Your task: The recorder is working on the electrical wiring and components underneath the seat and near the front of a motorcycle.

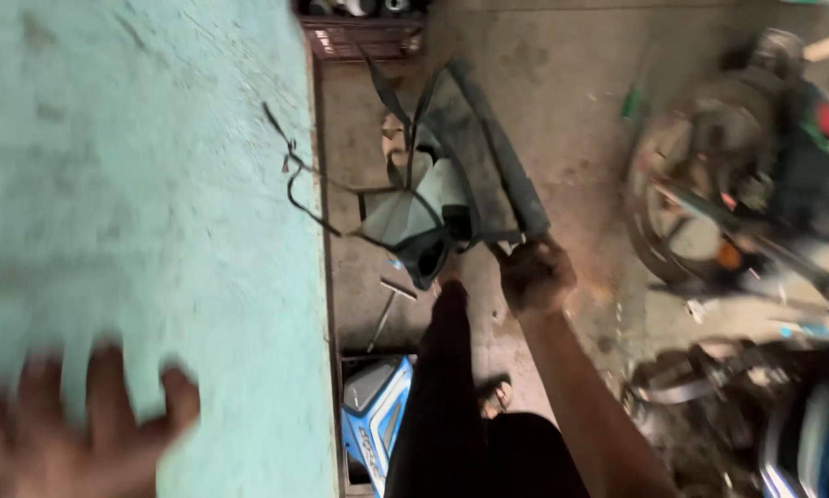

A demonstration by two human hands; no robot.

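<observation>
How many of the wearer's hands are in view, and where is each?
2. The left hand is blurred at lower left against the turquoise wall. The right hand at centre grips a dark body panel.

We see dim, flat daylight; motion blur smears our left hand (73, 433) and the motorcycle (756, 184) at right.
</observation>
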